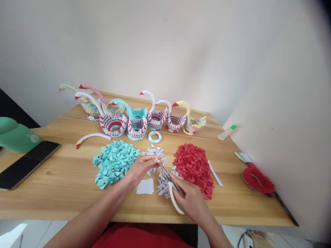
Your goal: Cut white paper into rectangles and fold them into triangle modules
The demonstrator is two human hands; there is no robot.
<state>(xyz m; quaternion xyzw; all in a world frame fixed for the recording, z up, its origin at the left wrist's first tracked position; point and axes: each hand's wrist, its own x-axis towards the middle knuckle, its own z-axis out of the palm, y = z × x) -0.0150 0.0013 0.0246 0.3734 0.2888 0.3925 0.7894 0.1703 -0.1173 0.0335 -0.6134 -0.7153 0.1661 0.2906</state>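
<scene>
My left hand (142, 167) is closed in a pinch, with a small piece of white paper (157, 159) at its fingertips. In my right hand (190, 197) is a pair of scissors (173, 204) with cream handles, its blades pointing up and left to the white paper. Whether the blades touch the paper is too small to tell. Beneath my hands lie folded white paper triangles (163, 186) and a small stack of white paper sheets (145, 186). A heap of turquoise paper triangles (116, 162) is left of my hands, and red paper triangles (192, 165) are heaped to the right.
Several paper swans (113, 125) stand along the back, with a turquoise-and-white ring (154, 137) and a loose swan neck (94, 136) before them. A phone (28, 165) and a green bottle (19, 136) are left. A red round object (258, 179) sits far right, beside the wall.
</scene>
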